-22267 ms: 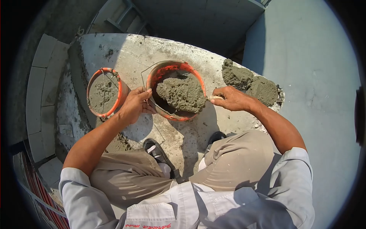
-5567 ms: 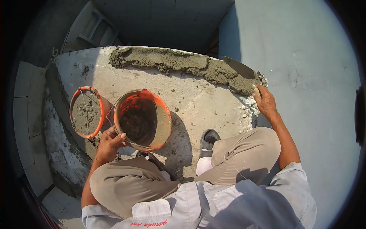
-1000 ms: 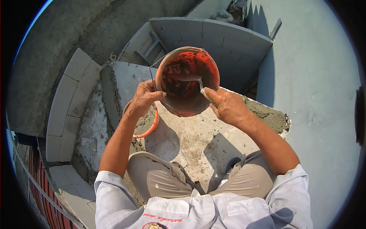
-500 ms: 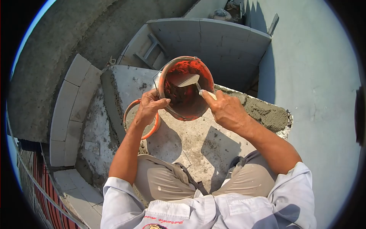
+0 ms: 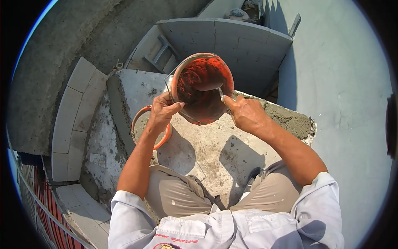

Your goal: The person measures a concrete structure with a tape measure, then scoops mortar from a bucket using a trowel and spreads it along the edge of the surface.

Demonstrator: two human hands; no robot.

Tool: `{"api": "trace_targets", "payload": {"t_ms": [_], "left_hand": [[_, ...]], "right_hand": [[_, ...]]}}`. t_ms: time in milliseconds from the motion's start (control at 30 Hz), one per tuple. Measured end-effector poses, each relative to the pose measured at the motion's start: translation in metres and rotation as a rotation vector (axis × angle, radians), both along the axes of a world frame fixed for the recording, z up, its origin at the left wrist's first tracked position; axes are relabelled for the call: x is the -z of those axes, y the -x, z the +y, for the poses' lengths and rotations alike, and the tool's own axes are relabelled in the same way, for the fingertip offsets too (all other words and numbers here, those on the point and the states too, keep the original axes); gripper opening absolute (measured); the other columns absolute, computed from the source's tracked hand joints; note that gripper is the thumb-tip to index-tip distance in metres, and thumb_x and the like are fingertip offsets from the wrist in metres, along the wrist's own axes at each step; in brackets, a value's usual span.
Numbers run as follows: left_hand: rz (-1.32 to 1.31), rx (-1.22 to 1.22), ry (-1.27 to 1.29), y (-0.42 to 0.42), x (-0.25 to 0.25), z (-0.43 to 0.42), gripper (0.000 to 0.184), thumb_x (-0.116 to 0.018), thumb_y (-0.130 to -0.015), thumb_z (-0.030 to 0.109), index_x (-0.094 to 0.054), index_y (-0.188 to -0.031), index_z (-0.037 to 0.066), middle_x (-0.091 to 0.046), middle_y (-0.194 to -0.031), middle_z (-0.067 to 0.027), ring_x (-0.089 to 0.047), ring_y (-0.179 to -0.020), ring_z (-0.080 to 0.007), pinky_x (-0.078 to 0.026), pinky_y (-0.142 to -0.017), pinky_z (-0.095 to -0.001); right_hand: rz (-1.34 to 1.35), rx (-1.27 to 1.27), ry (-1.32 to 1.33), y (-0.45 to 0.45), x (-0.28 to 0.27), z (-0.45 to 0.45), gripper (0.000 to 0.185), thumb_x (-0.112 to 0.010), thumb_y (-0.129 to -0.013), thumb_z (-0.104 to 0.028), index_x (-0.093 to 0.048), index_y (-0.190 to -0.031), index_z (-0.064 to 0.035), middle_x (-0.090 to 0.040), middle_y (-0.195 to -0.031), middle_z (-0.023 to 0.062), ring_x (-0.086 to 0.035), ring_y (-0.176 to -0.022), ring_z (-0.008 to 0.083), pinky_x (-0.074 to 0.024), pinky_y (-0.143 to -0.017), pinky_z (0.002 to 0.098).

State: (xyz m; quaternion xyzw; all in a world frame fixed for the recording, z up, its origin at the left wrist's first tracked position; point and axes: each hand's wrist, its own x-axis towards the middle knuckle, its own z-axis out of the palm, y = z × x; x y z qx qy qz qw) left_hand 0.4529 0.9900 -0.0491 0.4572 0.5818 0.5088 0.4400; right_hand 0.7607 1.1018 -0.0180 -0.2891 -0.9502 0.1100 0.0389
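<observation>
An orange bucket (image 5: 226,68), smeared inside with mortar, is held up with its mouth tilted toward me. My left hand (image 5: 163,111) grips its rim on the left side, thumb over the edge. In my right hand (image 5: 248,113) is a trowel (image 5: 209,86), its handle mostly covered by my closed fingers. The blade reaches inside the bucket, in shadow near the inner wall; whether it touches the wall I cannot tell. Below my left forearm stands a second orange-rimmed bucket (image 5: 164,140) with grey contents.
A strip of wet mortar (image 5: 288,121) runs along the slab's right edge; another mortar strip (image 5: 120,112) lies on the left. Pale blocks (image 5: 78,120) form a low curved wall at left. A block enclosure (image 5: 244,43) stands ahead, and a smooth wall (image 5: 340,103) rises at right.
The trowel blade has gone deeper into the bucket and turned from bright sunlight into shadow. The bucket has risen slightly, with both hands still holding on.
</observation>
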Motion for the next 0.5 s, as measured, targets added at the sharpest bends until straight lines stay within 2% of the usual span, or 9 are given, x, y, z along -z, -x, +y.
{"api": "trace_targets", "payload": {"t_ms": [33, 167, 267, 367, 500], "left_hand": [[0.016, 0.001, 0.006, 0.004, 0.001, -0.001, 0.021, -0.076, -0.091, 0.004, -0.07, -0.111, 0.0, -0.076, -0.102, -0.0051, -0.069, -0.091, -0.0109, -0.056, -0.086, -0.0298], [-0.012, 0.026, 0.022, 0.004, 0.001, -0.002, 0.021, -0.076, -0.091, 0.004, -0.07, -0.111, 0.0, -0.076, -0.102, -0.0044, -0.068, -0.091, -0.0104, -0.054, -0.086, -0.0297], [-0.044, 0.019, -0.016, -0.002, -0.006, -0.001, 0.021, -0.076, -0.092, 0.004, -0.07, -0.111, 0.0, -0.076, -0.102, -0.0041, -0.068, -0.091, -0.0102, -0.052, -0.085, -0.0293], [-0.074, -0.012, -0.029, 0.0, -0.007, -0.004, 0.021, -0.076, -0.092, 0.004, -0.071, -0.111, 0.0, -0.076, -0.101, -0.0041, -0.067, -0.089, -0.0101, -0.052, -0.084, -0.0291], [-0.07, 0.008, -0.018, -0.002, -0.008, 0.0, 0.021, -0.077, -0.091, 0.004, -0.071, -0.111, 0.0, -0.076, -0.101, -0.0044, -0.068, -0.089, -0.0103, -0.052, -0.085, -0.0293]], "right_hand": [[-0.009, -0.029, 0.056, -0.005, -0.001, 0.002, 0.041, -0.057, -0.095, -0.003, -0.055, -0.135, -0.0038, -0.068, -0.097, 0.025, -0.074, -0.084, 0.0409, -0.0608, -0.071, 0.0525], [0.223, 0.067, 0.04, 0.001, -0.002, -0.009, 0.04, -0.06, -0.095, -0.006, -0.057, -0.135, -0.0086, -0.067, -0.096, 0.0256, -0.074, -0.084, 0.0407, -0.0608, -0.071, 0.0514], [0.153, -0.016, -0.037, 0.007, 0.012, 0.003, 0.042, -0.062, -0.094, -0.007, -0.056, -0.136, -0.0078, -0.066, -0.096, 0.0249, -0.074, -0.083, 0.04, -0.0609, -0.071, 0.0503], [-0.048, -0.133, 0.092, -0.005, 0.002, 0.007, 0.047, -0.063, -0.094, -0.006, -0.055, -0.14, -0.0079, -0.064, -0.097, 0.0245, -0.074, -0.082, 0.0386, -0.0612, -0.07, 0.049], [0.194, -0.062, 0.026, 0.004, 0.003, -0.007, 0.05, -0.062, -0.094, -0.004, -0.058, -0.143, -0.0103, -0.064, -0.101, 0.0245, -0.074, -0.084, 0.0359, -0.061, -0.073, 0.0479]]}}
